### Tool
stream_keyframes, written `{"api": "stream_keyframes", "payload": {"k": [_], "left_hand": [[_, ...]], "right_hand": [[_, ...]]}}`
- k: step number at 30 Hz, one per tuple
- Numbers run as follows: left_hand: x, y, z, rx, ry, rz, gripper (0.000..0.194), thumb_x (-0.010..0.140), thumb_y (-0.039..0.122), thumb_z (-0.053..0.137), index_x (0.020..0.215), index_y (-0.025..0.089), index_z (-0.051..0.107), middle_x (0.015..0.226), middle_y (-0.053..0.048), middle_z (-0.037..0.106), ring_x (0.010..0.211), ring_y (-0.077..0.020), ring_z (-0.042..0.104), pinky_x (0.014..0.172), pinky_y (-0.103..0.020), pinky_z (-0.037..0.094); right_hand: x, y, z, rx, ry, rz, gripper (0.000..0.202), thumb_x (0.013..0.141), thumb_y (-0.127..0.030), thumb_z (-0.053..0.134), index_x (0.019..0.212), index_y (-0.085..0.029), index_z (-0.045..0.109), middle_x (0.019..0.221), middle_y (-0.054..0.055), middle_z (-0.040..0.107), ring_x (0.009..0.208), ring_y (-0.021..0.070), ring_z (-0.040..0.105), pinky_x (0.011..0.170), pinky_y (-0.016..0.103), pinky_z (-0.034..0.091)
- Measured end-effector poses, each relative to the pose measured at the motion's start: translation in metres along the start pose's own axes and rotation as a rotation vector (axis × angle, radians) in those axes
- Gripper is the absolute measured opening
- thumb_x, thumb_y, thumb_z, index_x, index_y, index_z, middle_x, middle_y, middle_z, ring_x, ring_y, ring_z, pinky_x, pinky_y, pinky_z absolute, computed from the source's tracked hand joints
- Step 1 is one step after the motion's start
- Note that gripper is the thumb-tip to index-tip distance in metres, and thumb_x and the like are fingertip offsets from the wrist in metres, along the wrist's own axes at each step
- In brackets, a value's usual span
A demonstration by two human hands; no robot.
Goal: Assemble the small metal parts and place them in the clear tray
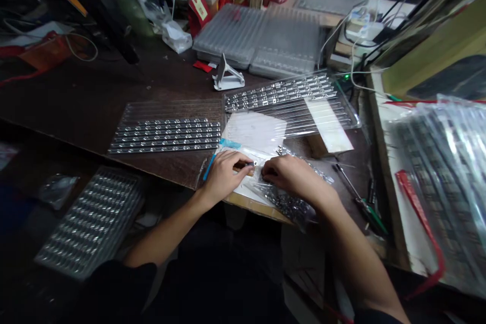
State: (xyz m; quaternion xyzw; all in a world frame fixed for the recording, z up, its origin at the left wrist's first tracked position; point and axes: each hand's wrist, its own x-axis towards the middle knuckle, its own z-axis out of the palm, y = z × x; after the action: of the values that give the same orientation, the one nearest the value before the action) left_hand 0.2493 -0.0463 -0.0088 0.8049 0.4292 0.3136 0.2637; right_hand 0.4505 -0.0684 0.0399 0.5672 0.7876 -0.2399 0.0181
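Fingertips of my left hand [227, 174] are closed on a small dark part with a pale end [249, 164], over a white work surface [246, 197]. Just to the right, my right hand [284, 172] is curled in a pinch; what it holds, if anything, is hidden. Under and beside the right hand lies a clear bag of small shiny metal parts [283, 202]. Beyond the hands rests a white sheet [258, 129]. A ribbed clear tray [163, 134] with rows of metal pieces is at the left, and a similar tray [281, 93] lies behind.
A white stand [228, 78] and stacked clear trays [258, 35] are farther back. A green-handled screwdriver [360, 202] lies right. Filled trays are stacked low at the left [89, 223], with plastic-wrapped trays [448, 172] at the right. Cables [353, 55] hang near the right edge.
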Motion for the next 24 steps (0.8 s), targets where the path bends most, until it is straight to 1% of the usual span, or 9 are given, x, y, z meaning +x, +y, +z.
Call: {"api": "stream_keyframes", "payload": {"k": [3, 5, 8, 11, 15, 17, 19, 21, 24], "left_hand": [[0.000, -0.004, 0.002, 0.003, -0.026, -0.001, 0.002, 0.085, 0.024, 0.069, 0.085, 0.023, 0.067, 0.089, -0.003, 0.074, 0.089, -0.0219, 0.066, 0.084, -0.038, 0.048], [-0.001, -0.004, 0.002, 0.012, -0.040, -0.011, 0.003, 0.085, 0.022, 0.068, 0.084, 0.023, 0.066, 0.089, -0.003, 0.074, 0.089, -0.0218, 0.065, 0.084, -0.038, 0.047], [0.000, -0.002, 0.001, 0.053, -0.043, -0.020, 0.005, 0.084, 0.021, 0.069, 0.082, 0.022, 0.065, 0.089, -0.002, 0.073, 0.092, -0.0223, 0.064, 0.084, -0.039, 0.046], [0.001, -0.002, 0.001, 0.072, -0.050, -0.023, 0.005, 0.085, 0.021, 0.069, 0.082, 0.023, 0.065, 0.089, -0.002, 0.073, 0.093, -0.0229, 0.063, 0.085, -0.039, 0.045], [-0.002, 0.000, 0.002, 0.021, -0.041, -0.026, 0.006, 0.086, 0.022, 0.067, 0.082, 0.023, 0.064, 0.087, -0.004, 0.072, 0.090, -0.0227, 0.063, 0.080, -0.037, 0.048], [-0.004, -0.001, -0.001, -0.034, 0.027, -0.005, 0.004, 0.088, 0.020, 0.065, 0.085, 0.022, 0.064, 0.089, -0.004, 0.072, 0.090, -0.0218, 0.064, 0.081, -0.036, 0.049], [-0.003, -0.005, -0.008, -0.087, 0.124, 0.017, 0.003, 0.090, 0.020, 0.062, 0.089, 0.021, 0.064, 0.093, -0.006, 0.072, 0.092, -0.0208, 0.065, 0.084, -0.035, 0.050], [0.005, -0.016, -0.022, -0.094, 0.185, 0.015, 0.006, 0.090, 0.019, 0.060, 0.094, 0.020, 0.064, 0.096, -0.006, 0.073, 0.094, -0.0199, 0.066, 0.086, -0.033, 0.051], [0.032, -0.042, -0.050, -0.007, 0.210, -0.013, 0.019, 0.090, 0.018, 0.057, 0.108, 0.020, 0.065, 0.105, -0.006, 0.072, 0.097, -0.0192, 0.066, 0.090, -0.033, 0.050]], "right_hand": [[0.000, -0.004, 0.000, 0.001, 0.018, 0.017, 0.015, 0.083, -0.014, 0.063, 0.088, -0.020, 0.077, 0.082, 0.011, 0.075, 0.070, 0.0242, 0.067, 0.061, 0.029, 0.042], [0.000, -0.003, -0.001, 0.027, 0.041, -0.002, 0.017, 0.083, -0.012, 0.063, 0.090, -0.020, 0.076, 0.084, 0.010, 0.074, 0.073, 0.0239, 0.067, 0.064, 0.029, 0.044], [0.000, 0.002, -0.002, 0.102, 0.133, -0.089, 0.019, 0.092, -0.017, 0.056, 0.098, -0.019, 0.074, 0.096, 0.010, 0.072, 0.083, 0.0218, 0.067, 0.074, 0.027, 0.047], [0.003, 0.007, -0.003, 0.147, 0.232, -0.110, 0.023, 0.098, -0.019, 0.049, 0.101, -0.015, 0.071, 0.100, 0.011, 0.070, 0.088, 0.0204, 0.066, 0.078, 0.027, 0.048], [0.013, 0.008, 0.002, 0.216, 0.269, -0.072, 0.015, 0.093, -0.020, 0.058, 0.097, -0.015, 0.071, 0.090, 0.008, 0.073, 0.080, 0.0192, 0.067, 0.073, 0.027, 0.048], [0.018, 0.005, 0.006, 0.237, 0.280, -0.057, 0.014, 0.090, -0.017, 0.060, 0.096, -0.016, 0.072, 0.090, 0.007, 0.075, 0.081, 0.0195, 0.069, 0.074, 0.027, 0.049], [0.022, 0.002, 0.011, 0.262, 0.305, -0.072, 0.018, 0.089, -0.013, 0.058, 0.099, -0.017, 0.073, 0.095, 0.007, 0.076, 0.085, 0.0202, 0.070, 0.077, 0.028, 0.050], [0.024, -0.002, 0.017, 0.310, 0.339, -0.110, 0.021, 0.091, -0.012, 0.055, 0.101, -0.016, 0.073, 0.095, 0.007, 0.076, 0.084, 0.0197, 0.071, 0.077, 0.028, 0.051], [0.026, -0.008, 0.024, 0.363, 0.389, -0.186, 0.018, 0.093, -0.018, 0.056, 0.097, -0.016, 0.073, 0.090, 0.007, 0.075, 0.077, 0.0179, 0.069, 0.071, 0.026, 0.051]]}}
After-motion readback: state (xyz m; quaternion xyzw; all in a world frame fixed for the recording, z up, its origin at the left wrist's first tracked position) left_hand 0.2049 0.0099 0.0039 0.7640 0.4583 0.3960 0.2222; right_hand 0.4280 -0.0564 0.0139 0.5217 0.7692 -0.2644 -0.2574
